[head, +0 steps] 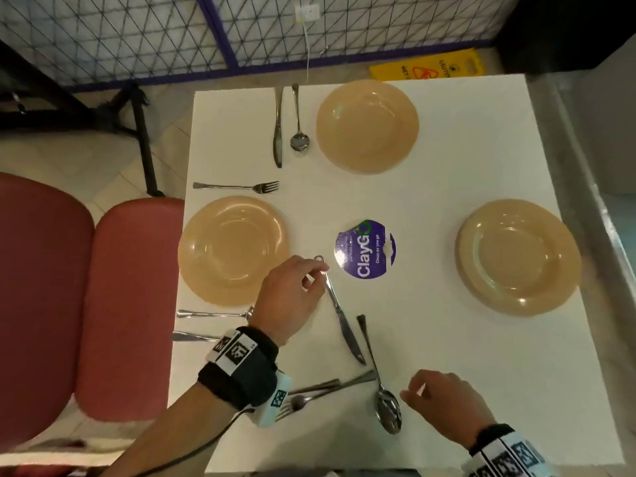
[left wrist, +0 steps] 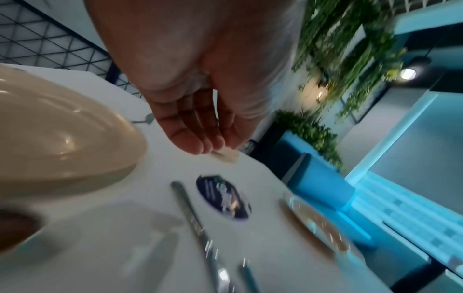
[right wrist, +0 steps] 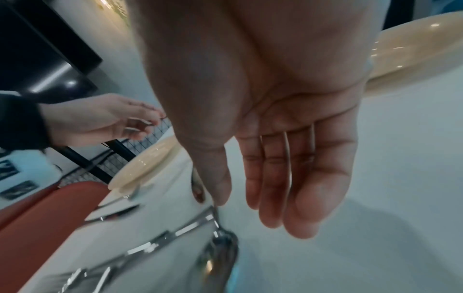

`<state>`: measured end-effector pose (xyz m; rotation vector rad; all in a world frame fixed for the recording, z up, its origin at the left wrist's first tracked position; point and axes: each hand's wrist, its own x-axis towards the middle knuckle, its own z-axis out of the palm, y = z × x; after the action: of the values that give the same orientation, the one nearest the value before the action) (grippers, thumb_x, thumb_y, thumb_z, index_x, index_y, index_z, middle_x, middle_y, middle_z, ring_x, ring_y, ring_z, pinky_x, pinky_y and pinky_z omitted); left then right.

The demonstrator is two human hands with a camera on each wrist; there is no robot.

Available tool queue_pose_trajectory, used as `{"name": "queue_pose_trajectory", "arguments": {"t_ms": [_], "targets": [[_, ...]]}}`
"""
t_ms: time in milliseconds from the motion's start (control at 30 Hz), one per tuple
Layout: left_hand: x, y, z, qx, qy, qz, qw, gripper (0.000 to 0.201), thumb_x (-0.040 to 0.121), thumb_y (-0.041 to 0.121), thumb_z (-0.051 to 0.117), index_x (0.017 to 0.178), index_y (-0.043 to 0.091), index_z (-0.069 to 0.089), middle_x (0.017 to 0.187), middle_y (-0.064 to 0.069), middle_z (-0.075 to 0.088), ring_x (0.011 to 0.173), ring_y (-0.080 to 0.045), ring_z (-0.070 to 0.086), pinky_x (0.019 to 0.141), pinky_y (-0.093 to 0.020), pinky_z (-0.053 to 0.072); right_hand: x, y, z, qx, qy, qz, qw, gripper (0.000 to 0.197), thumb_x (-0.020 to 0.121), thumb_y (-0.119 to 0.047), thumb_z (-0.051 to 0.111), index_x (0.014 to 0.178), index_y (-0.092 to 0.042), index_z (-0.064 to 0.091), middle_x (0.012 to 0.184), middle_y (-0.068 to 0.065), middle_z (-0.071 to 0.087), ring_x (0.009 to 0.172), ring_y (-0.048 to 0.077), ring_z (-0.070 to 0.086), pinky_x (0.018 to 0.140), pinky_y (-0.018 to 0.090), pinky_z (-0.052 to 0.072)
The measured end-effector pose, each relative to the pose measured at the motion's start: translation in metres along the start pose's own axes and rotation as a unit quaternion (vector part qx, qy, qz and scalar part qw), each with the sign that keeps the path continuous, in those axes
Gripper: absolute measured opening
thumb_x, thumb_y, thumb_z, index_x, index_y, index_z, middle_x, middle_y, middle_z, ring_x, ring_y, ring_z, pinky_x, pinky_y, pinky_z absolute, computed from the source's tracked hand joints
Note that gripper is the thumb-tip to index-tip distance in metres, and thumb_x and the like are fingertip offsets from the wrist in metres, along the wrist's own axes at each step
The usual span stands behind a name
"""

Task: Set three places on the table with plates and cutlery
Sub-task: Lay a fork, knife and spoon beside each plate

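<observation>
Three beige plates stand on the white table (head: 447, 390): a far plate (head: 367, 125), a left plate (head: 234, 251) and a right plate (head: 518, 258). A loose knife (head: 344, 321) lies slanted near the middle, with a spoon (head: 382, 383) and two forks (head: 323, 390) in front of it. My left hand (head: 315, 277) hovers at the knife's handle end with loosely bent fingers. In the left wrist view the knife (left wrist: 192, 214) lies on the table apart from the left hand (left wrist: 213, 146). My right hand (head: 413, 390) is beside the spoon's bowl, fingers straight (right wrist: 300, 198) and holding nothing.
A knife (head: 278, 129) and spoon (head: 298, 118) lie left of the far plate. A fork (head: 237, 186) lies behind the left plate; more cutlery (head: 210, 315) lies in front of it. A purple sticker (head: 364, 249) marks the centre. Red seats (head: 86, 287) stand left.
</observation>
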<state>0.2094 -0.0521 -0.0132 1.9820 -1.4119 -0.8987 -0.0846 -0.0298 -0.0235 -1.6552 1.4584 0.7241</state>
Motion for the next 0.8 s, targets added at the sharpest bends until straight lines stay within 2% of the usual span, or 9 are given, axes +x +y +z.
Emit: {"name": "queue_pose_trajectory", "arguments": {"t_ms": [133, 233, 267, 367, 467, 533, 633, 800], "targets": [[-0.078, -0.029, 0.023, 0.096, -0.070, -0.036, 0.992, 0.016, 0.094, 0.029, 0.060, 0.106, 0.029, 0.069, 0.096, 0.010, 0.064, 0.088, -0.007, 0.058, 0.083, -0.034, 0.051, -0.018, 0.050, 0.033, 0.006, -0.008, 0.032, 0.999, 0.028, 0.083, -0.064, 0.055, 0.090, -0.038, 0.063, 0.090, -0.011, 0.066, 0.088, 0.011, 0.063, 0.081, 0.026, 0.050], [-0.124, -0.052, 0.034, 0.185, -0.111, -0.085, 0.973, 0.023, 0.093, 0.029, 0.054, 0.112, 0.032, 0.067, 0.112, 0.011, 0.062, 0.111, -0.012, 0.050, 0.094, -0.033, 0.045, -0.026, 0.082, 0.048, 0.014, -0.012, 0.028, 0.999, 0.027, 0.083, -0.064, 0.054, 0.088, -0.039, 0.062, 0.093, -0.012, 0.066, 0.092, 0.011, 0.062, 0.085, 0.028, 0.049], [-0.136, -0.059, 0.036, 0.210, -0.115, -0.095, 0.966, 0.026, 0.093, 0.027, 0.053, 0.114, 0.033, 0.066, 0.116, 0.011, 0.061, 0.113, -0.015, 0.049, 0.094, -0.032, 0.044, -0.029, 0.092, 0.052, 0.015, -0.013, 0.031, 0.999, 0.027, 0.084, -0.064, 0.054, 0.088, -0.038, 0.062, 0.095, -0.012, 0.066, 0.093, 0.011, 0.062, 0.085, 0.028, 0.049], [-0.165, -0.076, 0.038, 0.269, -0.108, -0.102, 0.952, 0.032, 0.088, 0.023, 0.056, 0.117, 0.033, 0.066, 0.118, 0.010, 0.061, 0.107, -0.019, 0.051, 0.086, -0.032, 0.043, -0.036, 0.117, 0.060, 0.016, -0.012, 0.032, 0.999, 0.027, 0.085, -0.061, 0.053, 0.087, -0.036, 0.062, 0.099, -0.011, 0.064, 0.094, 0.011, 0.061, 0.085, 0.027, 0.048], [-0.183, -0.084, 0.042, 0.302, -0.086, -0.087, 0.945, 0.032, 0.084, 0.020, 0.063, 0.113, 0.033, 0.068, 0.113, 0.008, 0.064, 0.102, -0.023, 0.056, 0.077, -0.035, 0.045, -0.046, 0.138, 0.064, 0.020, 0.002, 0.031, 0.999, 0.027, 0.089, -0.057, 0.054, 0.092, -0.033, 0.064, 0.092, -0.014, 0.058, 0.091, 0.008, 0.058, 0.083, 0.024, 0.046], [-0.186, -0.087, 0.041, 0.306, -0.073, -0.082, 0.946, 0.032, 0.084, 0.017, 0.062, 0.112, 0.033, 0.069, 0.112, 0.008, 0.065, 0.102, -0.023, 0.057, 0.077, -0.036, 0.044, -0.049, 0.152, 0.067, 0.034, 0.001, 0.036, 0.999, 0.028, 0.089, -0.056, 0.056, 0.092, -0.029, 0.065, 0.089, -0.015, 0.059, 0.087, 0.007, 0.059, 0.080, 0.022, 0.047], [-0.188, -0.087, 0.037, 0.285, -0.042, -0.101, 0.952, 0.031, 0.088, 0.016, 0.058, 0.113, 0.031, 0.069, 0.114, 0.007, 0.063, 0.106, -0.022, 0.054, 0.079, -0.034, 0.042, -0.055, 0.174, 0.074, 0.070, 0.002, 0.052, 0.996, 0.029, 0.085, -0.056, 0.059, 0.083, -0.028, 0.065, 0.083, -0.009, 0.067, 0.075, 0.004, 0.063, 0.073, 0.021, 0.051], [-0.195, -0.096, 0.029, 0.266, -0.047, -0.114, 0.956, 0.032, 0.090, 0.018, 0.058, 0.116, 0.033, 0.067, 0.118, 0.008, 0.060, 0.106, -0.020, 0.052, 0.082, -0.034, 0.046, -0.061, 0.190, 0.092, 0.086, 0.020, 0.094, 0.992, 0.024, 0.080, -0.051, 0.068, 0.072, -0.028, 0.068, 0.074, -0.008, 0.070, 0.075, 0.002, 0.064, 0.072, 0.020, 0.049]]}}
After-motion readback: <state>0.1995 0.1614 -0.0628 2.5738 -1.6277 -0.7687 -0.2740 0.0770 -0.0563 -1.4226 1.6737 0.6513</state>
